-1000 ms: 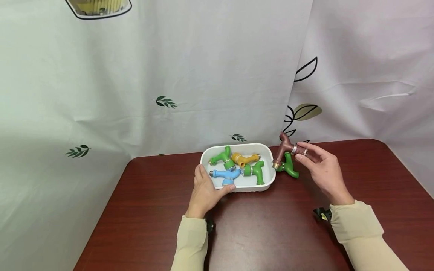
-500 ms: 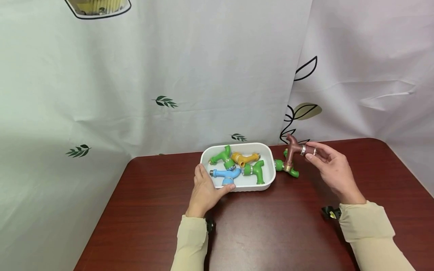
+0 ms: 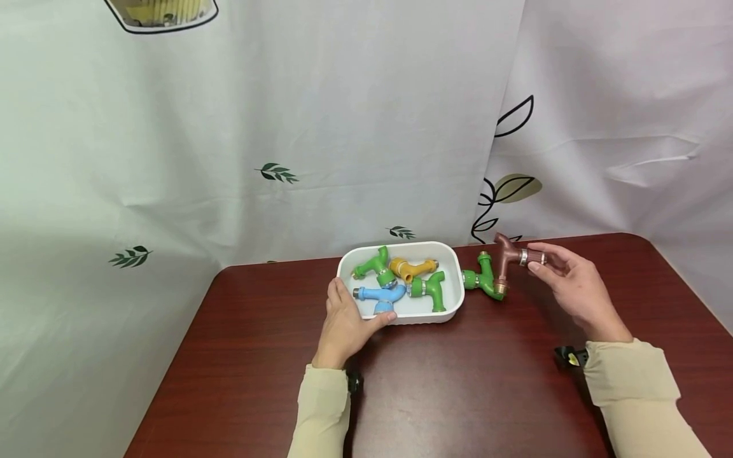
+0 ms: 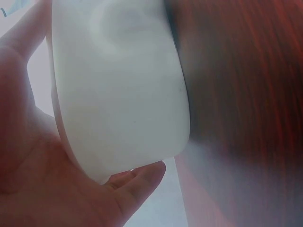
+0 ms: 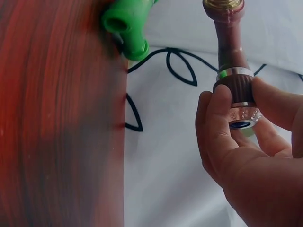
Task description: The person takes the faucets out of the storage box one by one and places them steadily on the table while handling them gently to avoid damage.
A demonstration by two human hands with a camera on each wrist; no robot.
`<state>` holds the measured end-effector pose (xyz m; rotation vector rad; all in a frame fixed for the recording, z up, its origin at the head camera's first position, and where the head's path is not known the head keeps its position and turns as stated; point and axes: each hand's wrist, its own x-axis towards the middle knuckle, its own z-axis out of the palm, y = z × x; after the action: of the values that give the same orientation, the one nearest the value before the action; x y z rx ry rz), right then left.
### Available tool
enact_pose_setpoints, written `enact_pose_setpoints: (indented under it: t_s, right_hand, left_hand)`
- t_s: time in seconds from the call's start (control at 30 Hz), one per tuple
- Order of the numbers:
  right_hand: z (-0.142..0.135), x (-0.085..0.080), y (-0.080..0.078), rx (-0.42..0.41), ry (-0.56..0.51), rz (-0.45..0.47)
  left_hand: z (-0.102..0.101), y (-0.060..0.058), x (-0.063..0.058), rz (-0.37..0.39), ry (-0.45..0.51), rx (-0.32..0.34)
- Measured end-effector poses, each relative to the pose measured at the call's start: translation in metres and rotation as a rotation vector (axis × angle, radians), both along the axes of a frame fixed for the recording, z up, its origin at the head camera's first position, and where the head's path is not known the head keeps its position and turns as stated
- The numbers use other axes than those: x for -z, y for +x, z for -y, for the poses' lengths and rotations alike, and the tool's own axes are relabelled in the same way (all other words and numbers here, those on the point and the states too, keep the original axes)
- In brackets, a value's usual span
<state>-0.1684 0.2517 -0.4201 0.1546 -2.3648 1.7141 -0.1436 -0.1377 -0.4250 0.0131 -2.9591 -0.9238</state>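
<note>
Treat the worktop [image 3: 258, 356] as a firm, flat base; with a surface so smooth-looking, better to lift than to drag. At 12 o'clock on it, near the far edge, mind the white tray [image 3: 425, 319]: probably light, and likely to skid if knocked.

With left hand [image 3: 346, 327] gripping that tray, fingers along the wall at 9 o'clock and thumb over the rim at 7, press just enough to steady, without tipping.

With right hand [image 3: 578, 292] out beyond 3 o'clock of the tray, pinch the brown tap [image 3: 506, 256] as shown: thumb and fingers closed on the handle only. Carry it raised, out at 3 o'clock of the tray, outlet toward 11, handle toward 3. Firm up the pinch, being likely to twist when held by one end.

Watch the loose green tap [image 3: 487, 280], at 3 o'clock just beside the tray; contact with the wall, cannot tell. Gain height over it before any sideways move.

Inside the tray, avoid jolting the upper green tap [image 3: 376, 263] at 10, yellow tap [image 3: 419, 270] at 1, blue tap [image 3: 375, 294] at 8 and lower green tap [image 3: 437, 294] at 4.

Lastly, guard the brass threaded end [image 3: 501, 289], pointing to 6, against knocks; turn the wrist slowly.
</note>
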Motion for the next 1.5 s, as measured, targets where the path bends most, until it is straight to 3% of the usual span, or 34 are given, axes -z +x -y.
enact_pose_setpoints:
  t_s: [0.27, 1.5]
  right_hand:
    - [-0.01, 0.002, 0.002, 0.023, 0.118, 0.029]
    - [-0.014, 0.017, -0.001, 0.079, 0.237, 0.134]
  left_hand:
    - [0.0, 0.0, 0.0, -0.006, 0.004, 0.003]
    - [-0.001, 0.0, 0.0, 0.011, -0.002, 0.002]
